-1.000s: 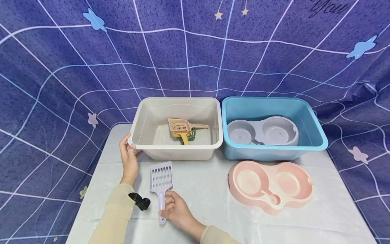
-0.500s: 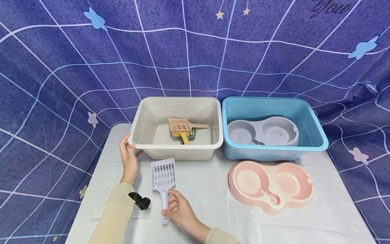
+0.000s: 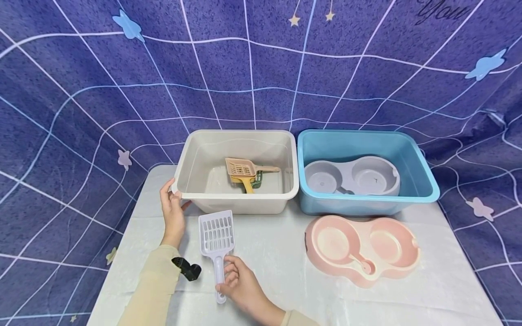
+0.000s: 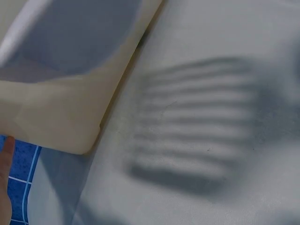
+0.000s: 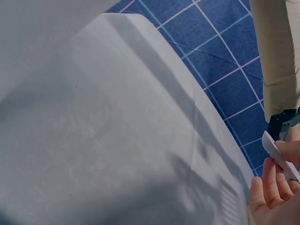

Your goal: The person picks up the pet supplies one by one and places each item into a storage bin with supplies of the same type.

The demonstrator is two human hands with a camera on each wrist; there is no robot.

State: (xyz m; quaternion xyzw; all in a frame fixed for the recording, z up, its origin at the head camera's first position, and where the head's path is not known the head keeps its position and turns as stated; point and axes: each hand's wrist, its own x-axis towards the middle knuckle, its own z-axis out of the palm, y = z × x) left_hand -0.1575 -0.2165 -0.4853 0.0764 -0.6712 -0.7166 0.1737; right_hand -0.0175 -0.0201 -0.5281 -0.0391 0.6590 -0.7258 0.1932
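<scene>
My right hand [image 3: 241,283] pinches the handle of a pale lavender litter scoop [image 3: 217,251], its slotted blade pointing away toward the beige litter box [image 3: 240,206]. The right wrist view shows the handle's end [image 5: 269,143] between thumb and fingers. A slatted shadow on the table in the left wrist view lies beneath the raised scoop. My left hand [image 3: 173,213] grips the box's front left corner, fingers at the rim and thumb under it. Inside the box lie a tan scoop [image 3: 263,169], a yellow scoop [image 3: 247,184] and a green one [image 3: 257,181], partly hidden.
Right beside the beige box stands a blue litter box [image 3: 350,206] holding a grey double pet bowl [image 3: 346,168]. A pink double bowl [image 3: 363,249] sits on the white-covered table [image 3: 277,253] before it. A black camera [image 3: 188,269] juts from the left wrist; a blue curtain [image 3: 269,68] surrounds the table.
The lavender scoop shifts slightly right and away, then its blade swings back a little to the left, facing up more. The left hand stays on the box corner.
</scene>
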